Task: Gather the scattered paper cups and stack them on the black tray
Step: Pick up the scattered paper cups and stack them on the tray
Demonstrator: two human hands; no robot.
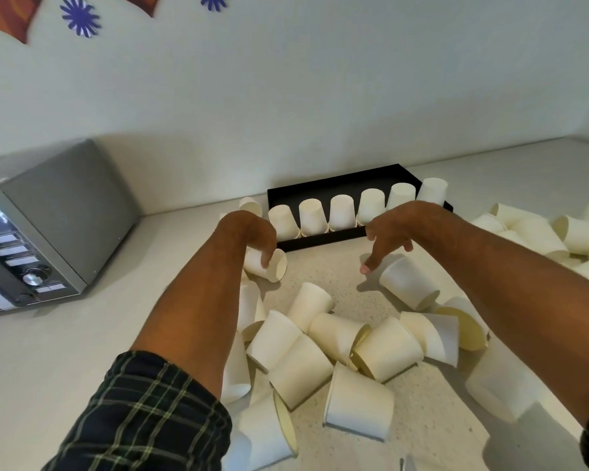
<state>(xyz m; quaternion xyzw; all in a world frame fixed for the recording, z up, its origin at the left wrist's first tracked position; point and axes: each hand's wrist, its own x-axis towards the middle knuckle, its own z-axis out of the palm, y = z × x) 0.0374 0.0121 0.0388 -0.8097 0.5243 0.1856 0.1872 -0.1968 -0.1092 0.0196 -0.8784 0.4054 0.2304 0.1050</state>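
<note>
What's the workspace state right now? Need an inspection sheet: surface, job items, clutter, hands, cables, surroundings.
Surface: pale speckled counter, bare patch between the hands.
Job's things: black tray by the wall, one row of upside-down cups along its near edge. Loose cups lie on their sides in front of it; more loose cups on the right.
Clutter: nothing seen besides the cups.
Hands: left hand has fingers on a tipped cup, grip not closed; right hand is open above another tipped cup.
Cables: nothing seen.
Surroundings: microwave at left, white wall with paper flowers.
</note>
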